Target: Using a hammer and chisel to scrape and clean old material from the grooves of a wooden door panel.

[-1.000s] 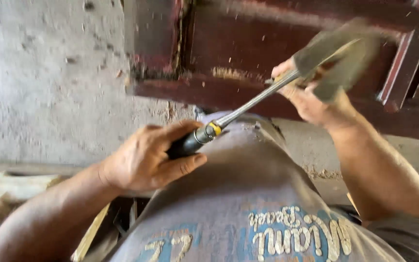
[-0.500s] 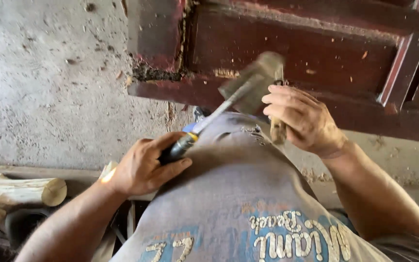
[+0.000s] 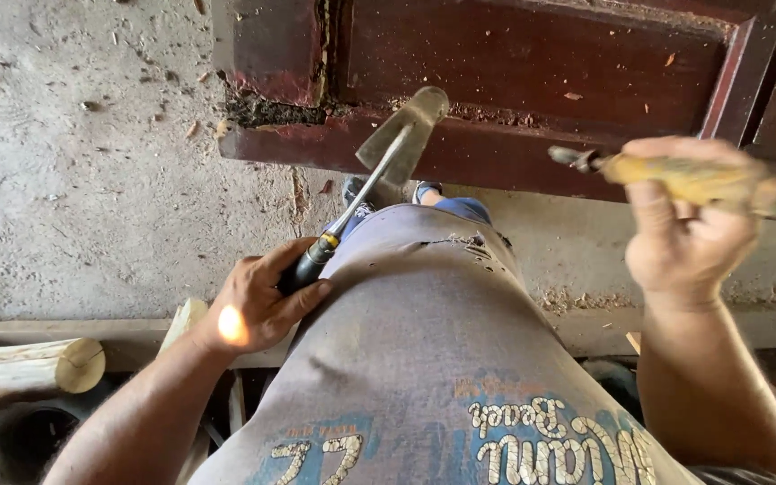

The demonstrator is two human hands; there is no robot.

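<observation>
L hand (image 3: 258, 305) wrapped tight round black grip of hammer (image 3: 365, 184); thin shiny metal shaft, flat grey head up by dark red wood door (image 3: 532, 63); R hand (image 3: 684, 229) clenched on chisel (image 3: 675, 175) w/ smooth yellow handle, metal tip by door; rough grey concrete floor (image 3: 83, 162); pale round log (image 3: 29, 364) at left.

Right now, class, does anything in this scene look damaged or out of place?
Yes. The dark red wooden door is damaged: at its lower left corner the wood is crumbled and ragged, with chips scattered on the concrete floor beside it.
</observation>
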